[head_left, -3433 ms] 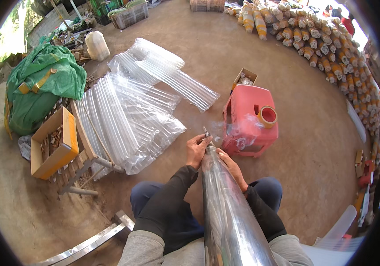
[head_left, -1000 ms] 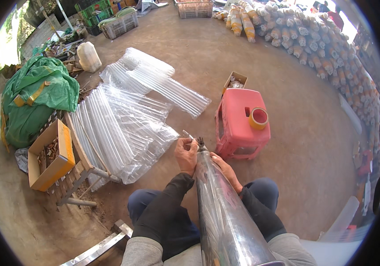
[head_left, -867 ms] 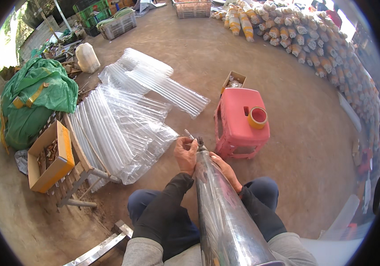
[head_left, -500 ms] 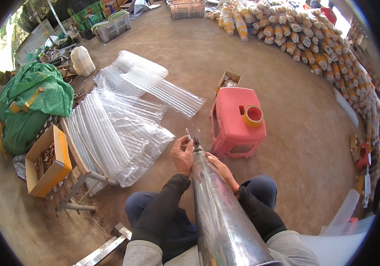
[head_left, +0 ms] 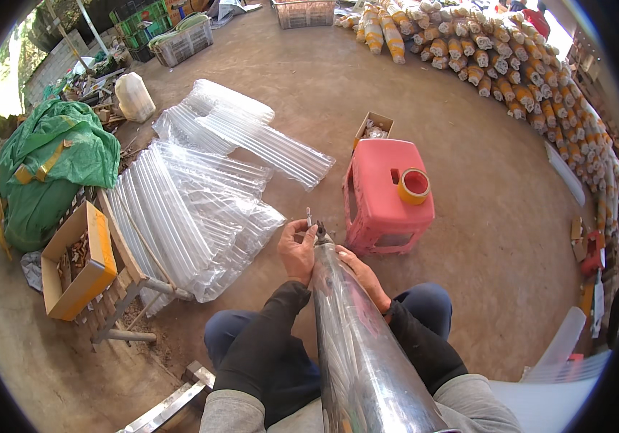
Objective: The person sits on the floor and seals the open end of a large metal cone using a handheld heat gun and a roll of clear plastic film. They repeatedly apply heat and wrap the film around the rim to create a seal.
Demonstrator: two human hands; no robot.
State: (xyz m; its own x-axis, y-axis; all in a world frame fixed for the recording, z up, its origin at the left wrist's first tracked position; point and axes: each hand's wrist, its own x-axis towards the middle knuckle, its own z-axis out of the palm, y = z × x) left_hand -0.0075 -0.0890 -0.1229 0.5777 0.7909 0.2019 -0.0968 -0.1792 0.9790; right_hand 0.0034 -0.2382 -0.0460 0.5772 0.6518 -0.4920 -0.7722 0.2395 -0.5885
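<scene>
A long, shiny metal cylinder [head_left: 356,346] lies between my legs and points away from me, with a small dark fitting [head_left: 321,231] at its far end. Thumb and fingers of my left hand [head_left: 297,252] pinch a slim, pale, pen-like piece [head_left: 309,216] beside that fitting; its exact kind is too small to make out. My right hand [head_left: 364,278] wraps the cylinder's right side just below the far end, some of its fingers hidden by the metal.
Ahead to the right stands a red plastic stool [head_left: 385,180] bearing a tape roll [head_left: 414,187], with a small carton [head_left: 374,128] behind. Clear plastic-wrapped tubes [head_left: 180,209] lie left. A carton of small parts [head_left: 78,263] rests on a wooden bench. Wrapped bundles [head_left: 511,65] are stacked far right.
The slim piece in my left hand stands slightly more upright. Both hands otherwise keep their places at the cylinder's far end.
</scene>
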